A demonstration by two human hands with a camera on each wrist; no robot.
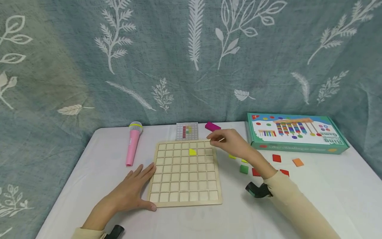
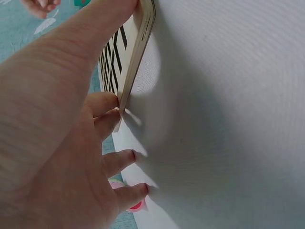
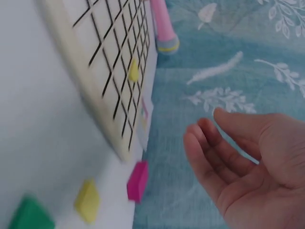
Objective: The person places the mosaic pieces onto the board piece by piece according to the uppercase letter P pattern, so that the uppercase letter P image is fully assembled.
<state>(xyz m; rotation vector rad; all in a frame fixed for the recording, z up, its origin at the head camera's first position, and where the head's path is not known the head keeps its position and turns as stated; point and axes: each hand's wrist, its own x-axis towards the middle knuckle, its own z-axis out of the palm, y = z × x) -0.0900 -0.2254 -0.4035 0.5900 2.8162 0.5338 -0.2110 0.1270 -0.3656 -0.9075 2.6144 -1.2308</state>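
Observation:
My left hand [image 1: 131,191] lies spread along the left edge of a wooden grid board [image 1: 188,203], fingers at its side and thumb at its near corner. In the left wrist view, two fingers touch the board's edge [image 2: 136,57], and the others press on the white cloth. A yellow piece [image 1: 192,152] with one slanted corner sits in a cell near the board's far side. My right hand [image 1: 228,141] hovers over the far right corner. Its fingers curve loosely; the right wrist view shows a gap between thumb and fingertips [image 3: 193,136], with nothing held.
Red squares [image 1: 276,158], an orange piece [image 1: 297,162], a green piece [image 1: 244,169] and yellow pieces [image 1: 232,156] lie to the right. Behind the board are a pattern card [image 1: 187,131] and a magenta block [image 1: 212,126]. A pink microphone [image 1: 133,146] and a game box [image 1: 298,132] flank it.

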